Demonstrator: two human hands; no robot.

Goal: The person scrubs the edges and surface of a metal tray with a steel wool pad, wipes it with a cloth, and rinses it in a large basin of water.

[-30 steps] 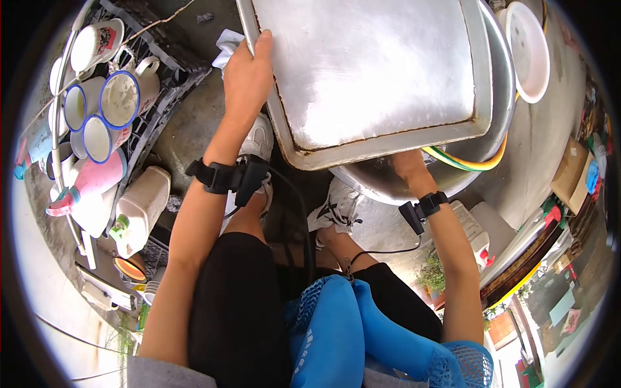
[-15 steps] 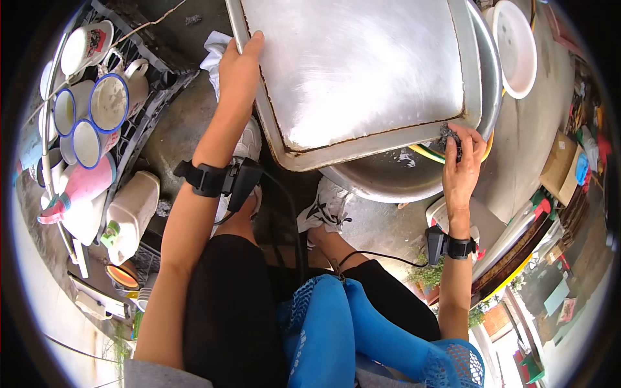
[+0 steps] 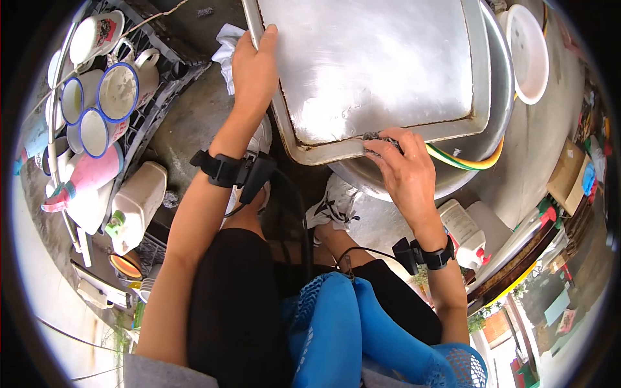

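A shiny rectangular metal baking tray with brown grime along its inner edge is tilted over a large round metal basin. My left hand grips the tray's left rim, thumb on top and the other fingers hidden beneath. Pinched in my right hand is a grey steel wool scrubber, pressed against the near rim of the tray. A green and yellow hose curves over the basin beside my right hand.
On the left, several enamel mugs lie in a dark crate, near a pink spray bottle and a beige jug. A white bowl stands beyond the basin. A white plastic bottle and a cardboard box are at right.
My right hand has slid the scrubber leftward along the tray's near rim, from the right corner toward the middle. My left hand keeps its grip on the rim.
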